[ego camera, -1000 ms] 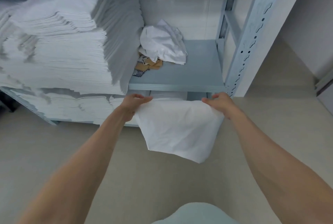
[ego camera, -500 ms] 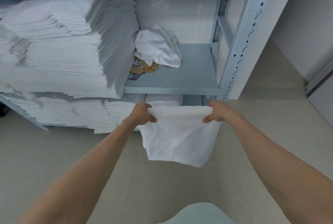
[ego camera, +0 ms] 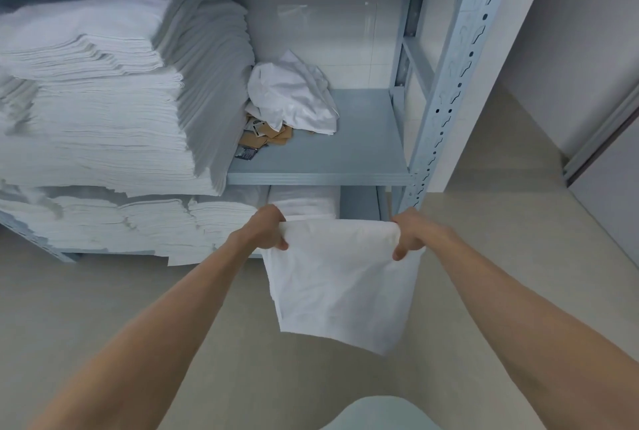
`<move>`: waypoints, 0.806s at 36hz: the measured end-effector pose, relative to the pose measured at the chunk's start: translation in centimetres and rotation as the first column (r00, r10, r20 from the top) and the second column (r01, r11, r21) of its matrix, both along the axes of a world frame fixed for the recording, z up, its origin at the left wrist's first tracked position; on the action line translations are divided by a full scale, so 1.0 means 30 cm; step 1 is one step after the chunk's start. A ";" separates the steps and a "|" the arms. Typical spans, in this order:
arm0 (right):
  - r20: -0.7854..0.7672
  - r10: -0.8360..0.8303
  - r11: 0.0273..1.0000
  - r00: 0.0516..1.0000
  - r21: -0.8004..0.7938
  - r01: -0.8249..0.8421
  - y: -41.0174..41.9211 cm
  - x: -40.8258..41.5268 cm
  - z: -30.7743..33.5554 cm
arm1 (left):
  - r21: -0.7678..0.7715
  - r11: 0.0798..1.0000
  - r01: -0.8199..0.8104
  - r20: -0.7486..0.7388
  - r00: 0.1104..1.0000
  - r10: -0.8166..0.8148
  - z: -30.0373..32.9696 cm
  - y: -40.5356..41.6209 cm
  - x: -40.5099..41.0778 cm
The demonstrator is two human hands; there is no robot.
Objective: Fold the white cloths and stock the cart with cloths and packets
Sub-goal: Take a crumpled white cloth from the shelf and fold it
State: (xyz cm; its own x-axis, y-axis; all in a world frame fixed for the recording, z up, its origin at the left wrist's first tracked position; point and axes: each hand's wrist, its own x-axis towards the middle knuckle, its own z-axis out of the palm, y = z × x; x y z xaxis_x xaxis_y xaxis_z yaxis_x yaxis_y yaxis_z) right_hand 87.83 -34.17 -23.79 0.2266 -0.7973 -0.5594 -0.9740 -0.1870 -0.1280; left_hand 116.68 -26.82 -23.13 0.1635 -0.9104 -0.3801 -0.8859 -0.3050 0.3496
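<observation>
Holding a white cloth (ego camera: 340,277) in mid-air, near side of the shelving unit (ego camera: 446,83). Left hand (ego camera: 264,229) and right hand (ego camera: 413,232) each clenched on a top corner; cloth hangs limp between. Looks light, soft, floppy; best gripped at corners or along the folded edge. Crumpled cloth (ego camera: 294,97) and packets (ego camera: 266,137) wait on far shelf.

i hold a white cloth (ego camera: 340,277) by its folded top edge, hanging doubled over the floor. a crumpled cloth (ego camera: 294,97) lies on the shelf over brown packets (ego camera: 266,137).
</observation>
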 end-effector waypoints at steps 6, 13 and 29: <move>0.185 -0.002 0.994 0.983 -0.104 0.022 0.019 0.013 0.012 | -0.037 0.999 0.009 0.010 1.000 -0.009 -0.030 -0.010 0.034; 0.234 0.009 0.982 0.972 -0.184 0.035 0.015 0.018 0.001 | -0.119 0.990 0.081 0.020 0.997 -0.079 -0.019 -0.024 0.063; 0.127 0.068 0.975 0.990 -0.218 -0.039 -0.032 0.080 0.092 | -0.218 0.962 0.166 -0.017 0.985 -0.174 0.040 -0.101 0.174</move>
